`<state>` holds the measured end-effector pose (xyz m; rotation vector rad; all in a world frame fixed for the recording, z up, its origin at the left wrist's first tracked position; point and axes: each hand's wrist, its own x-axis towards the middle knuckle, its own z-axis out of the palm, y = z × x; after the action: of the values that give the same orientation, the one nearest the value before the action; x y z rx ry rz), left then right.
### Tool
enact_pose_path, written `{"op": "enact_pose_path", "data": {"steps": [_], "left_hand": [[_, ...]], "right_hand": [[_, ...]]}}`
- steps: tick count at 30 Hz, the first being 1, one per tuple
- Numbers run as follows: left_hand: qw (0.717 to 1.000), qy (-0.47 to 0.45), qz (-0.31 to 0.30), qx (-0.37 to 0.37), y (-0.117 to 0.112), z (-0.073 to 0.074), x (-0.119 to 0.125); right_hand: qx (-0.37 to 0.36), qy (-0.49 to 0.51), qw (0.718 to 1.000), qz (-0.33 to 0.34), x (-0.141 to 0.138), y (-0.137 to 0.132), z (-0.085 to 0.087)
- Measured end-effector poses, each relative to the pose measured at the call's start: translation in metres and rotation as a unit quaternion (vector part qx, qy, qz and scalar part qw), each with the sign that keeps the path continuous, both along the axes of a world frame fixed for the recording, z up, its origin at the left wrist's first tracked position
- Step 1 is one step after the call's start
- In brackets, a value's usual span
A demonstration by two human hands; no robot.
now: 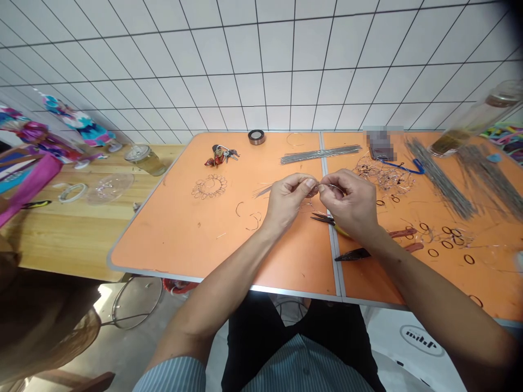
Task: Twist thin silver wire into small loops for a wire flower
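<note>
From the head camera, both hands meet above the middle of the orange counter (pixel 196 239). The left hand (pixel 286 201) and the right hand (pixel 349 204) face each other with thumbs and forefingers pinched shut on a thin wire piece (pixel 317 188) held between them, just over the seam where the two counter halves join. A few loose wire ends stick out at 9 o'clock from the left hand. Directly under the right wrist, at 6 o'clock, lie red-handled pliers (pixel 368 251), dark tips pointing left. At 12 o'clock from the hands rests a bundle of straight wires (pixel 321 154), and beyond it a roll of tape (pixel 256 136). At 10 o'clock sits a bunch of keys (pixel 220 154), with a wire flower shape (pixel 210 186) below it. Small dark rings (pixel 447 242) scatter at 3 o'clock.
</note>
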<state>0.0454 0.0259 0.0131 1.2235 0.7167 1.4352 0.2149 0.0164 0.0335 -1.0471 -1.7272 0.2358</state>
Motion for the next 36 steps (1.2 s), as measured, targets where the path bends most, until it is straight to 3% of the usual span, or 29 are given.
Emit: {"op": "enact_pose_path", "data": {"steps": [16, 23, 36], "left_hand": [[0.997, 0.049, 0.040, 0.043, -0.002, -0.002, 0.002], [1.000, -0.008, 0.010, -0.007, -0.002, 0.007, -0.002], [1.000, -0.002, 0.017, 0.002, 0.001, 0.011, -0.007]], "right_hand": [[-0.020, 0.052, 0.998, -0.008, -0.007, 0.001, 0.000], [-0.050, 0.059, 0.997, 0.027, -0.003, 0.000, 0.002], [-0.066, 0.035, 0.996, 0.058, 0.000, 0.000, 0.001]]}}
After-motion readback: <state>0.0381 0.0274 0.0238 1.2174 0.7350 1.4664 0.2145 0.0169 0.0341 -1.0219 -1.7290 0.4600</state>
